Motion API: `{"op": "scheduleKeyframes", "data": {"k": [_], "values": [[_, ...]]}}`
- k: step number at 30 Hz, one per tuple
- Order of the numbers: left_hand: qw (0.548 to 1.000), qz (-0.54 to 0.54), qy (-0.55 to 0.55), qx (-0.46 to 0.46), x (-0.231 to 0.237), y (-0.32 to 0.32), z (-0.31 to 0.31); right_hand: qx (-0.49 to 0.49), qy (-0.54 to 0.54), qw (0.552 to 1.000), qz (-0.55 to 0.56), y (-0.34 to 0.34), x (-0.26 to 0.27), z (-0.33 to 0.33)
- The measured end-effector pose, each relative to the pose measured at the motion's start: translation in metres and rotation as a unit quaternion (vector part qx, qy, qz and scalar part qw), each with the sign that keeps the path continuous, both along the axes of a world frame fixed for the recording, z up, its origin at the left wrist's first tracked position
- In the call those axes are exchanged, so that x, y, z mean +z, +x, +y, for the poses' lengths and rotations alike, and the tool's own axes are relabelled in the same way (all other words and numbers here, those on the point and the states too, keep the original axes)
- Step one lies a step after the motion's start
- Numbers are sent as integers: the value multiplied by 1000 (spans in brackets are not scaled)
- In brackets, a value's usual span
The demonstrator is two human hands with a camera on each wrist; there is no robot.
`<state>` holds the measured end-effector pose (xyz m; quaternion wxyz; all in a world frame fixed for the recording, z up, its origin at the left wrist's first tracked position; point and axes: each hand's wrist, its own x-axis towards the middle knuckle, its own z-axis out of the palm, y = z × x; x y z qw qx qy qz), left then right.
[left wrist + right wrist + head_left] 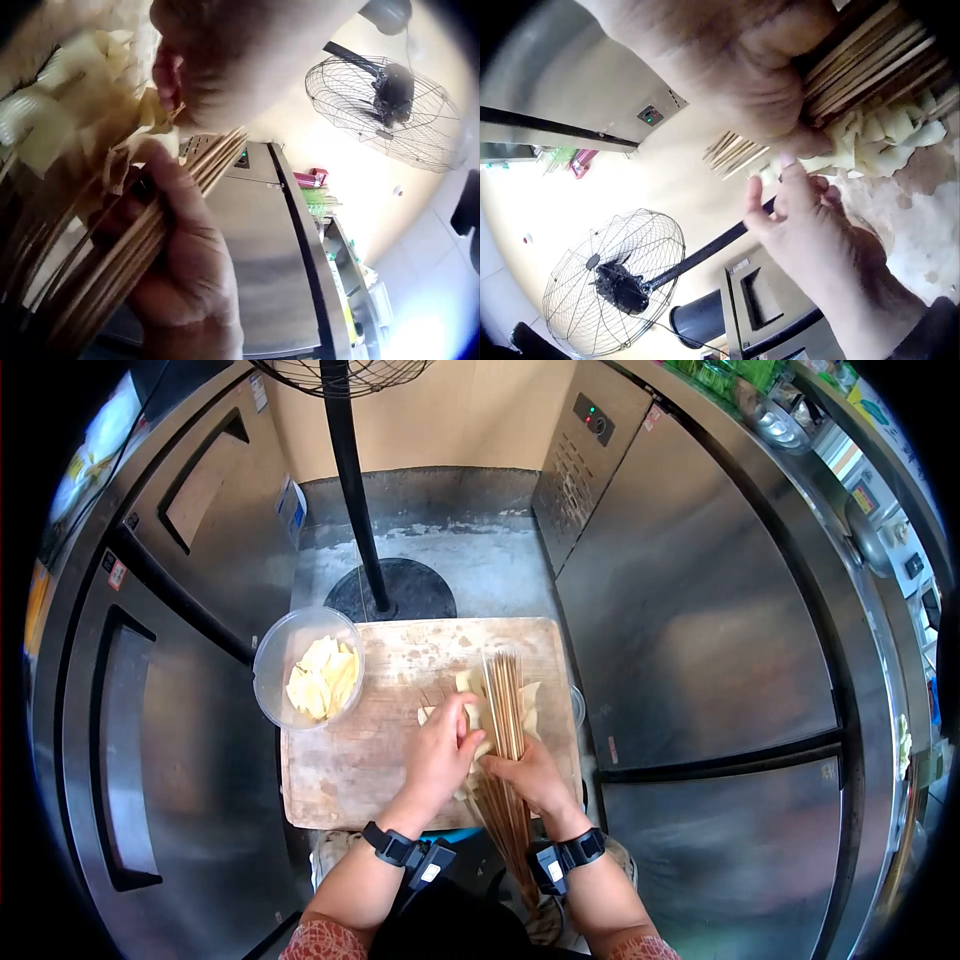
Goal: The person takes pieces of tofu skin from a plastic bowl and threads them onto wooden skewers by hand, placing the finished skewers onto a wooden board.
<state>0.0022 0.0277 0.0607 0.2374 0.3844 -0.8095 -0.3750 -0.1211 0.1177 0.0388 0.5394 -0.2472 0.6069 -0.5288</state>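
While your right hand [538, 775] grips the skewer bundle [507, 710] above the board [345, 785], your left hand [437, 755] appears to pinch a pale slice [152, 112] beside it. Judged partway: the folded slices [79, 86] near your hands look already threaded; the loose slices [322, 678] in the farther tub [268, 685] are outstanding.

Stained board [340, 780], tub [275, 670] apparently on one corner
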Motion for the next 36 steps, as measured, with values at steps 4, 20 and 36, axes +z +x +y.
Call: {"op": "scheduleKeyframes", "data": {"k": [4, 20, 36], "values": [[999, -4, 33, -38, -42, 0, -9, 3, -35, 998, -53, 0, 2, 2], [966, 160, 193, 62, -43, -15, -10, -4, -10, 1000, -30, -4, 3, 5], [998, 51, -20, 37, 0, -3, -14, 16, -45, 994, -99, -6, 10, 5]]}}
